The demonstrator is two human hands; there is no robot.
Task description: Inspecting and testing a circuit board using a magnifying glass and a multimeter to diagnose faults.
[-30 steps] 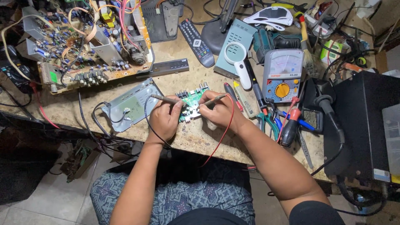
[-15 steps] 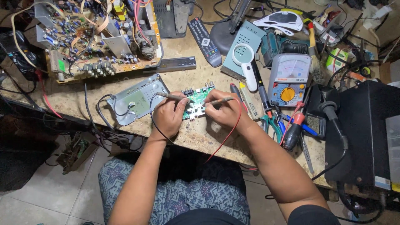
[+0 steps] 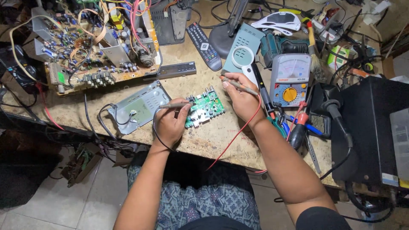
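Green fibreglass, small and rectangular: a circuit board (image 3: 204, 110) studded with silver connectors, lying flat near the front edge of the pale, scuffed stone-like worktop (image 3: 213, 140), just in front of the person's lap. Steadied along its left edge by the left hand (image 3: 170, 123), fingers curled together and pinched on a slim probe with a black lead (image 3: 174, 104), tip laid across to the board's upper left corner, apparently to keep contact on one point. Raised off the board on the other side, the right hand (image 3: 243, 99), thumb and fingers closed round a second slim probe with a red lead (image 3: 238, 85), tip pointing up and left, clear of the board; red wire trailing down over the table edge. Just left of the board, a grey metal chassis plate (image 3: 140, 106) with a looped black cable. Just right of the right hand, an analogue multimeter with a yellow dial (image 3: 291, 79), face up and within easy glance, probably for reading while probing. Behind the hand, a round magnifying glass (image 3: 243, 56) on a pale teal box. Farther back, a black remote control (image 3: 204, 40), and at far left a large brown circuit board crowded with components and coloured wires (image 3: 93, 47). At far right, a black box-shaped unit (image 3: 375, 132).
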